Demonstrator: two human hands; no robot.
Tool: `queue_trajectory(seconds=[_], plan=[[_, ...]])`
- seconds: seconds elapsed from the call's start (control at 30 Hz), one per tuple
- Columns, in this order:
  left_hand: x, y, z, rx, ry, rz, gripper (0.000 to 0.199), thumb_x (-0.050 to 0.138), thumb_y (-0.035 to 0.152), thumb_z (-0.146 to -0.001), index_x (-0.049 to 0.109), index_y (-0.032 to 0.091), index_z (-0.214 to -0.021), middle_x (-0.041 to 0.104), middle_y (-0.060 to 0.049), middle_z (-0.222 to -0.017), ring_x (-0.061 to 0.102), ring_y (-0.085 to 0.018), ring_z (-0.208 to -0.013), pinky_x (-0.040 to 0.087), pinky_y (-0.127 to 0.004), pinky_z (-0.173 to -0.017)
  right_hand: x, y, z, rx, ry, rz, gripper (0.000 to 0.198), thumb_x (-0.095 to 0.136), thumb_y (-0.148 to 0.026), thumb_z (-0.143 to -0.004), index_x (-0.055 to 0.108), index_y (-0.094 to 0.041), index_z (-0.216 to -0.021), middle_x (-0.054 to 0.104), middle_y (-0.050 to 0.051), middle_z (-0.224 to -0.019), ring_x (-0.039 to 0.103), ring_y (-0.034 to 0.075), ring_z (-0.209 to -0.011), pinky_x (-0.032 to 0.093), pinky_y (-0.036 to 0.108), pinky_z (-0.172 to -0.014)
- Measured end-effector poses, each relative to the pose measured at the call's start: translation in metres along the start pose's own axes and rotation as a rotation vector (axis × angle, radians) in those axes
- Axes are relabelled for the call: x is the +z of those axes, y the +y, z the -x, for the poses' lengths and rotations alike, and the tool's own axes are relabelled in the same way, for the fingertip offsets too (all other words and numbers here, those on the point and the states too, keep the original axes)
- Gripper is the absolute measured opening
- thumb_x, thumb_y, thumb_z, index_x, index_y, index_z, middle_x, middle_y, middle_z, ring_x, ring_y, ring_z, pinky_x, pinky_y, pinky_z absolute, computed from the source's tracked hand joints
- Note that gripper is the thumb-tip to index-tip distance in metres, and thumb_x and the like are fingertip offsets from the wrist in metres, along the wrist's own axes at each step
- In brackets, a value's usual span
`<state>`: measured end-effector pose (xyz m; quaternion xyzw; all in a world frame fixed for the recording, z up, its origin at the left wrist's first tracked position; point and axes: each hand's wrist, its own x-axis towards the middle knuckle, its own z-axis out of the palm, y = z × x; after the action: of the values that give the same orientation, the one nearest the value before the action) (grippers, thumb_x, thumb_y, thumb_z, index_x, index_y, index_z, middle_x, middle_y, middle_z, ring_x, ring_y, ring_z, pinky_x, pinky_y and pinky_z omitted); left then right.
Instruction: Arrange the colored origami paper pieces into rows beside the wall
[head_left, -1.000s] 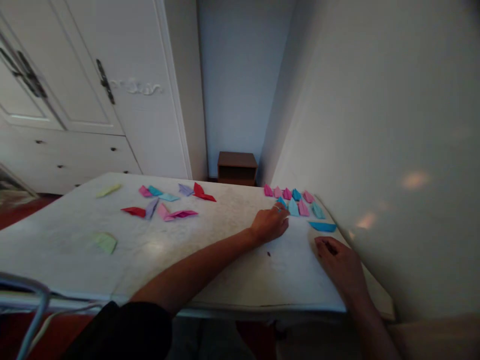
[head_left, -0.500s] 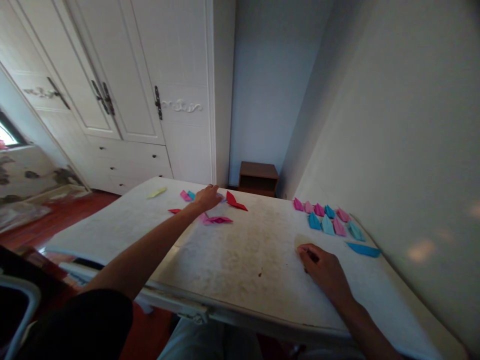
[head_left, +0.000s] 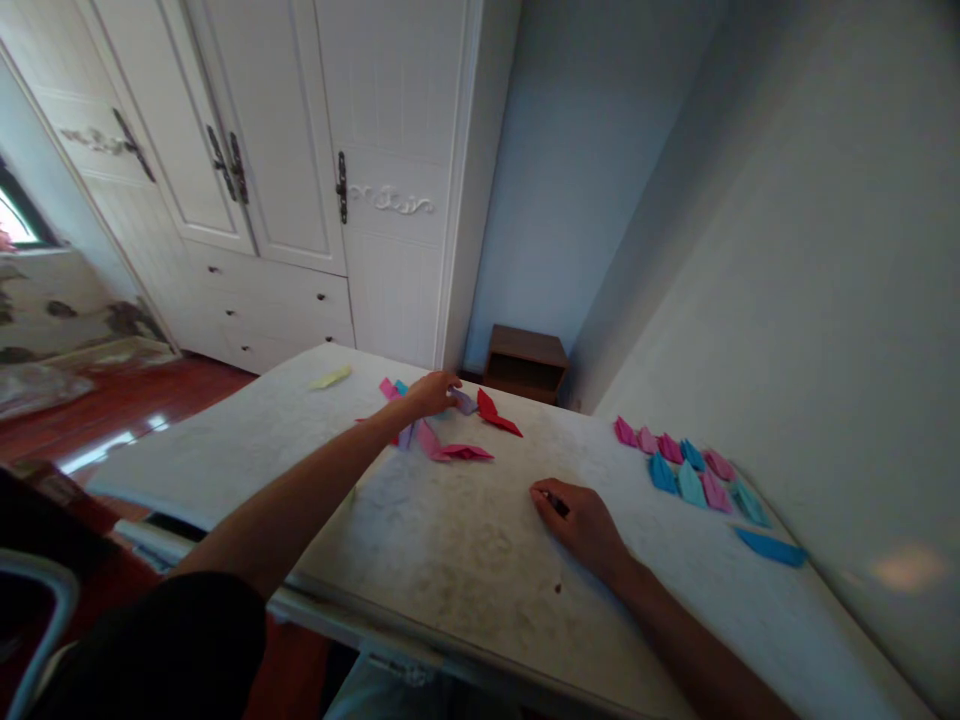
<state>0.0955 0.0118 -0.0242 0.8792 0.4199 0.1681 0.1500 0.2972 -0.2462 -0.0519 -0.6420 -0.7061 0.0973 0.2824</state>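
Note:
My left hand (head_left: pixel 433 394) reaches to the table's far side, its fingertips closed on the end of a lavender folded paper piece (head_left: pixel 464 402). Just right of it lies a red folded paper (head_left: pixel 498 414). Nearer to me are a pink folded piece (head_left: pixel 430 441) and a darker pink one (head_left: pixel 468 453). Partly behind my left forearm, more folded papers show, among them a pink one (head_left: pixel 388 388) and a blue tip (head_left: pixel 401 387). My right hand (head_left: pixel 581 520) rests over the table's middle with fingers curled in; nothing shows in them.
At the right, several pink and blue folded papers (head_left: pixel 691 485) stand in two rows, with a blue one (head_left: pixel 772 547) nearer the wall. A yellow paper (head_left: pixel 330 378) lies far left on the white table (head_left: pixel 465 540). Beyond stand a white wardrobe (head_left: pixel 405 260) and brown cabinet (head_left: pixel 528 345).
My right hand has moved left, away from the rows of folded papers. The view has turned slightly; the lavender paper now shows more clearly at my left fingertips.

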Motion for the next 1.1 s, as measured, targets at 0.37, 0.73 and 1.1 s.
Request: queue_trajectory(seconds=[0.37,0.73,1.1], plan=[[-0.016,-0.009,0.032,-0.138,0.116,0.38,0.024,0.064,0.025,-0.078,0.071,0.011,-0.097,0.071,-0.004,-0.082,0.055,-0.007,-0.048,0.043,-0.017,-0.044,0.027,-0.008,-0.032,-0.261,0.08,0.031,0.028,0.044,-0.028,-0.093,0.069,-0.018,-0.101,0.073,0.008,-0.099,0.068,0.019,-0.088,0.053,0.03,-0.081],[-0.035,0.038,0.065,-0.033,0.086,0.637,0.018,0.062,0.023,-0.079,0.072,0.012,-0.089,0.07,-0.004,-0.079,0.049,-0.005,-0.045,0.04,-0.016,-0.042,0.02,-0.012,-0.031,-0.145,0.096,-0.114,0.029,0.045,-0.032,-0.092,0.067,-0.017,-0.103,0.07,0.008,-0.093,0.063,0.018,-0.079,0.05,0.031,-0.077],[-0.006,0.132,0.077,0.153,-0.126,0.667,0.022,0.065,0.024,-0.076,0.067,0.01,-0.093,0.069,-0.006,-0.079,0.052,-0.006,-0.046,0.042,-0.017,-0.04,0.006,-0.002,-0.021,0.101,0.166,-0.673,0.038,0.057,-0.053,-0.083,0.063,-0.017,-0.093,0.053,-0.002,-0.066,0.043,0.009,-0.05,0.035,0.02,-0.044]])
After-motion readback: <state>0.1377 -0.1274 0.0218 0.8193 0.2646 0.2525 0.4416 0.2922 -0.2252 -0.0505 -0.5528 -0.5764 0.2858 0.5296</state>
